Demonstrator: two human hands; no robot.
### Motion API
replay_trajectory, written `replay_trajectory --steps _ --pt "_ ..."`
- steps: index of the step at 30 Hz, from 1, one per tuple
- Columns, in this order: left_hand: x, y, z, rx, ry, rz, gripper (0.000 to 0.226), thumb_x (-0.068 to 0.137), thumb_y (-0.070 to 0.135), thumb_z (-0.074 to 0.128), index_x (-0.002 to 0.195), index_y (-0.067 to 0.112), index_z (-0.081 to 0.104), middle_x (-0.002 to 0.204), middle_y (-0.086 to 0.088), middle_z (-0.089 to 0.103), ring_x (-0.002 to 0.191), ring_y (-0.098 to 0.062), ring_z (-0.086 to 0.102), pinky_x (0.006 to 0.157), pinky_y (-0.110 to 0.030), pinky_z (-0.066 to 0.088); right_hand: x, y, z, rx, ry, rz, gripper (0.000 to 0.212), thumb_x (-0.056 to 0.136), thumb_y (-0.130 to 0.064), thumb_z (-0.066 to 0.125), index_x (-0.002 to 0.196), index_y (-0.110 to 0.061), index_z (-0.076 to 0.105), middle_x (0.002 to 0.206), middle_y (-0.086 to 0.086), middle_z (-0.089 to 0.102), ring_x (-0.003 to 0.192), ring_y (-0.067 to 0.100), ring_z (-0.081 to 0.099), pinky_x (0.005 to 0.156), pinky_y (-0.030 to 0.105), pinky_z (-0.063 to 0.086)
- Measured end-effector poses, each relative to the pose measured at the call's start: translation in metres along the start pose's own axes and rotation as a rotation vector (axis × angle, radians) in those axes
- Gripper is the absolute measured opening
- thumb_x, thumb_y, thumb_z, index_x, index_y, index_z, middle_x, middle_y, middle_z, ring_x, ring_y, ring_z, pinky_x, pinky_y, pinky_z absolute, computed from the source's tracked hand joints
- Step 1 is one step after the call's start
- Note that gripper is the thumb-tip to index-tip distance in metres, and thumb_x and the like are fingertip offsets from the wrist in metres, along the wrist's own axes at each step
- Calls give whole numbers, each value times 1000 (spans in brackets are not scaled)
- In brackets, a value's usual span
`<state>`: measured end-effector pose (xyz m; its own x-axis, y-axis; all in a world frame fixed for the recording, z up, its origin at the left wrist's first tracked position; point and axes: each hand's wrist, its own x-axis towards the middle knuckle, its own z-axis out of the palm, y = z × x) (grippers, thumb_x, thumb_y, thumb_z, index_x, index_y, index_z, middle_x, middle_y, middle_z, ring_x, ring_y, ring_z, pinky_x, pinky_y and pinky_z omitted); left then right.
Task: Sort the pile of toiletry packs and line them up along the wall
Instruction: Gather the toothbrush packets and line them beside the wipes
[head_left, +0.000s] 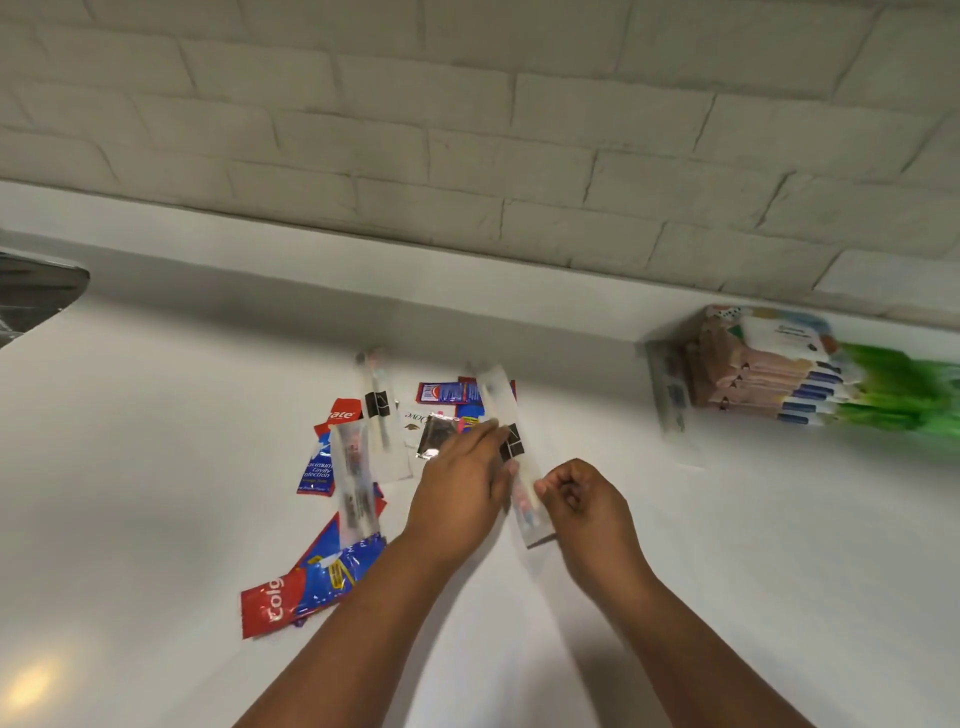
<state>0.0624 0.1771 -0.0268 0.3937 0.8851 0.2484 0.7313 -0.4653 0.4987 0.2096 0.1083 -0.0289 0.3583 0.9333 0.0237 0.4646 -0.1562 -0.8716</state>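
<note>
Clear toothbrush pack (511, 457): pinched by left hand (462, 493) and right hand (582, 499) above the counter (156, 467), beside the sachet pile (353, 467).

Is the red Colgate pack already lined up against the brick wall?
No, the red Colgate pack lies at the near edge of the pile, apart from the brick wall.

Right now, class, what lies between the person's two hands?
In the head view, a clear toothbrush sleeve with a black label lies between the left hand and the right hand; both hands pinch it above the white counter.
</note>
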Motion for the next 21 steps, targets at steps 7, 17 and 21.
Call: replay_trajectory --steps 7,17,21 --pt "2 40 36 19 -66 68 48 92 43 39 133 22 51 138 4 52 123 -17 50 97 -32 40 -11 23 -42 -130 67 31 12 91 -26 59 79 -24 57 70 -8 62 65 6 58 61 25 45" --pt "13 78 69 88 -129 86 43 96 44 42 137 31 46 145 12 42 132 -7 38 95 -33 29 -16 57 -80 -511 143 -223 19 89 -30 59 105 -22 67 100 -5 64 90 19 56 79 34 48" --pt "25 88 75 106 -133 100 41 97 42 39 137 33 44 146 14 40 133 -6 37 94 -32 28 -11 64 -89 -627 140 -287 32 92 -42 42 102 -26 68 102 -7 64 90 20 55 73 36 48"
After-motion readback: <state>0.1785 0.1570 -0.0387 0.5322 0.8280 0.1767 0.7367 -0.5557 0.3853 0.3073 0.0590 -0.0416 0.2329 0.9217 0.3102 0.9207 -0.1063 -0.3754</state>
